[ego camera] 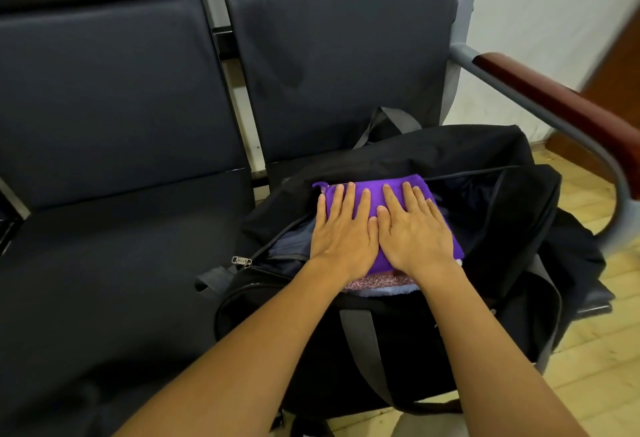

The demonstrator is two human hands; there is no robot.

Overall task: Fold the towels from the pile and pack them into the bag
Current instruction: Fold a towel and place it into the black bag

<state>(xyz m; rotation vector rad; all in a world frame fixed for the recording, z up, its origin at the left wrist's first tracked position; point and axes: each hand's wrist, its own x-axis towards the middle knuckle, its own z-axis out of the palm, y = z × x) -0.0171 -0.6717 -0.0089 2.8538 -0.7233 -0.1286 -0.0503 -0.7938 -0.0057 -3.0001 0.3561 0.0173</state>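
A black duffel bag (512, 222) stands unzipped on the right-hand seat. A folded purple towel (372, 194) lies on top of the stack inside its opening. My left hand (341, 232) and my right hand (414, 232) lie side by side on it, palms down with fingers straight, pressing flat. Below the purple towel the edges of a pinkish patterned towel (375, 281) and a light blue towel (388, 292) show at the bag's near rim. No loose pile of towels is in view.
The bag sits on a row of dark padded seats (114, 263). A grey metal armrest with a wooden top (554, 101) curves round on the right. Pale wooden floor (588, 367) shows to the right, and a white wall behind.
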